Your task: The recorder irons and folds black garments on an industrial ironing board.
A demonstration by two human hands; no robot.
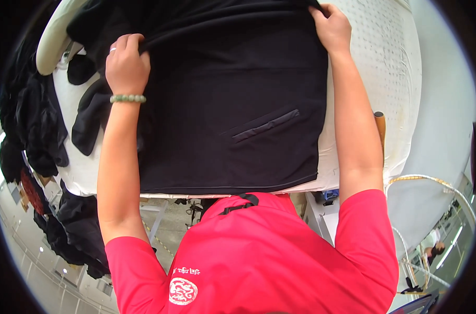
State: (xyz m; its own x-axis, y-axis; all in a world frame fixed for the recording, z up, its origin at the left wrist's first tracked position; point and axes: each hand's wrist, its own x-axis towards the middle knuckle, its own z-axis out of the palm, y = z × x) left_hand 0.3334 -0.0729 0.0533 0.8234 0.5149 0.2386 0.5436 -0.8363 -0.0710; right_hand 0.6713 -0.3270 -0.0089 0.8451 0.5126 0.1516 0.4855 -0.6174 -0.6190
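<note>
The bare right hand (pixel 334 29) had its thumb and fingers closed on the upper right edge of a large black cloth garment piece (pixel 211 94), pinching it near the top of the view, while the bare left hand (pixel 127 65) lay with curled fingers against the same cloth farther left and a little lower; whether that hand had a fold nipped beneath its fingers, I could not tell. A pale band ring (pixel 113 49) showed on one left finger, and a green beaded bracelet (pixel 128 98) circled the wrist. Between the forearms the garment piece was spread across a white cloth-covered work table (pixel 397 89), its hem along the near edge, with ridges running across its upper part. A slanting dark grey pocket strip (pixel 266 125) sat in its lower right area. Just beyond the right forearm, a brown rounded handle (pixel 379 125) stuck out, partly hidden. At the upper left a cream padded arm (pixel 53 47) curved over the table, and past the left edge hung a mass of black fabric (pixel 28 110). Nearest the camera was the wearer's bright red short-sleeved top (pixel 259 251), and at the lower right a white and yellow hose (pixel 431 179) arched beside the table
</note>
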